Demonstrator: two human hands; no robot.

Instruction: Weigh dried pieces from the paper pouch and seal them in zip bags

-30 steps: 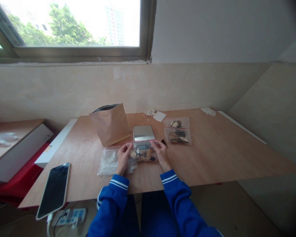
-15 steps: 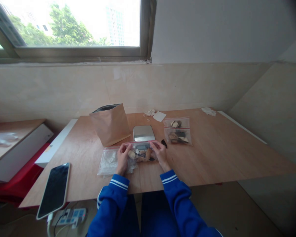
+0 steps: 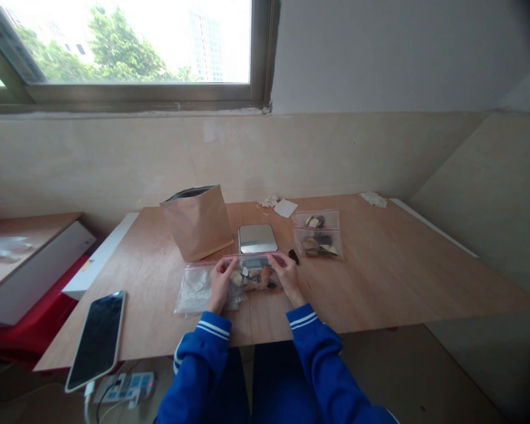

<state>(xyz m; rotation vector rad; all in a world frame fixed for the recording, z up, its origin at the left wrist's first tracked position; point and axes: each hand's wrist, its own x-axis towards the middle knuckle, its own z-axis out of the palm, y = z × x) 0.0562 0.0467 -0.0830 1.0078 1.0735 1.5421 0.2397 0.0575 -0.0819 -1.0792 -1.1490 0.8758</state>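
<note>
A clear zip bag [image 3: 257, 279] with a red-edged top lies in front of me, with pale, brown and dark dried pieces inside. My left hand [image 3: 221, 284] pinches its top edge near the left end. At the right end, my right hand [image 3: 287, 274] pinches the same edge between thumb and fingers. Just beyond the bag sits a small scale [image 3: 258, 238] with a silver plate. Partly under my left hand is a stack of clear zip bags [image 3: 193, 290]. A small dark dried piece [image 3: 294, 256] lies by my right fingers.
An open brown paper pouch [image 3: 198, 227] stands at the back left. Filled zip bags [image 3: 320, 242] lie to the right. Behind the scale are a white paper square [image 3: 285, 208] and crumpled scraps [image 3: 269, 201]. A cabled tablet [image 3: 98, 338] overhangs the table's left front edge.
Both hands keep their pinch on the bag's top edge, with only a very slight shift of the fingers. Everything else on the table stays in place.
</note>
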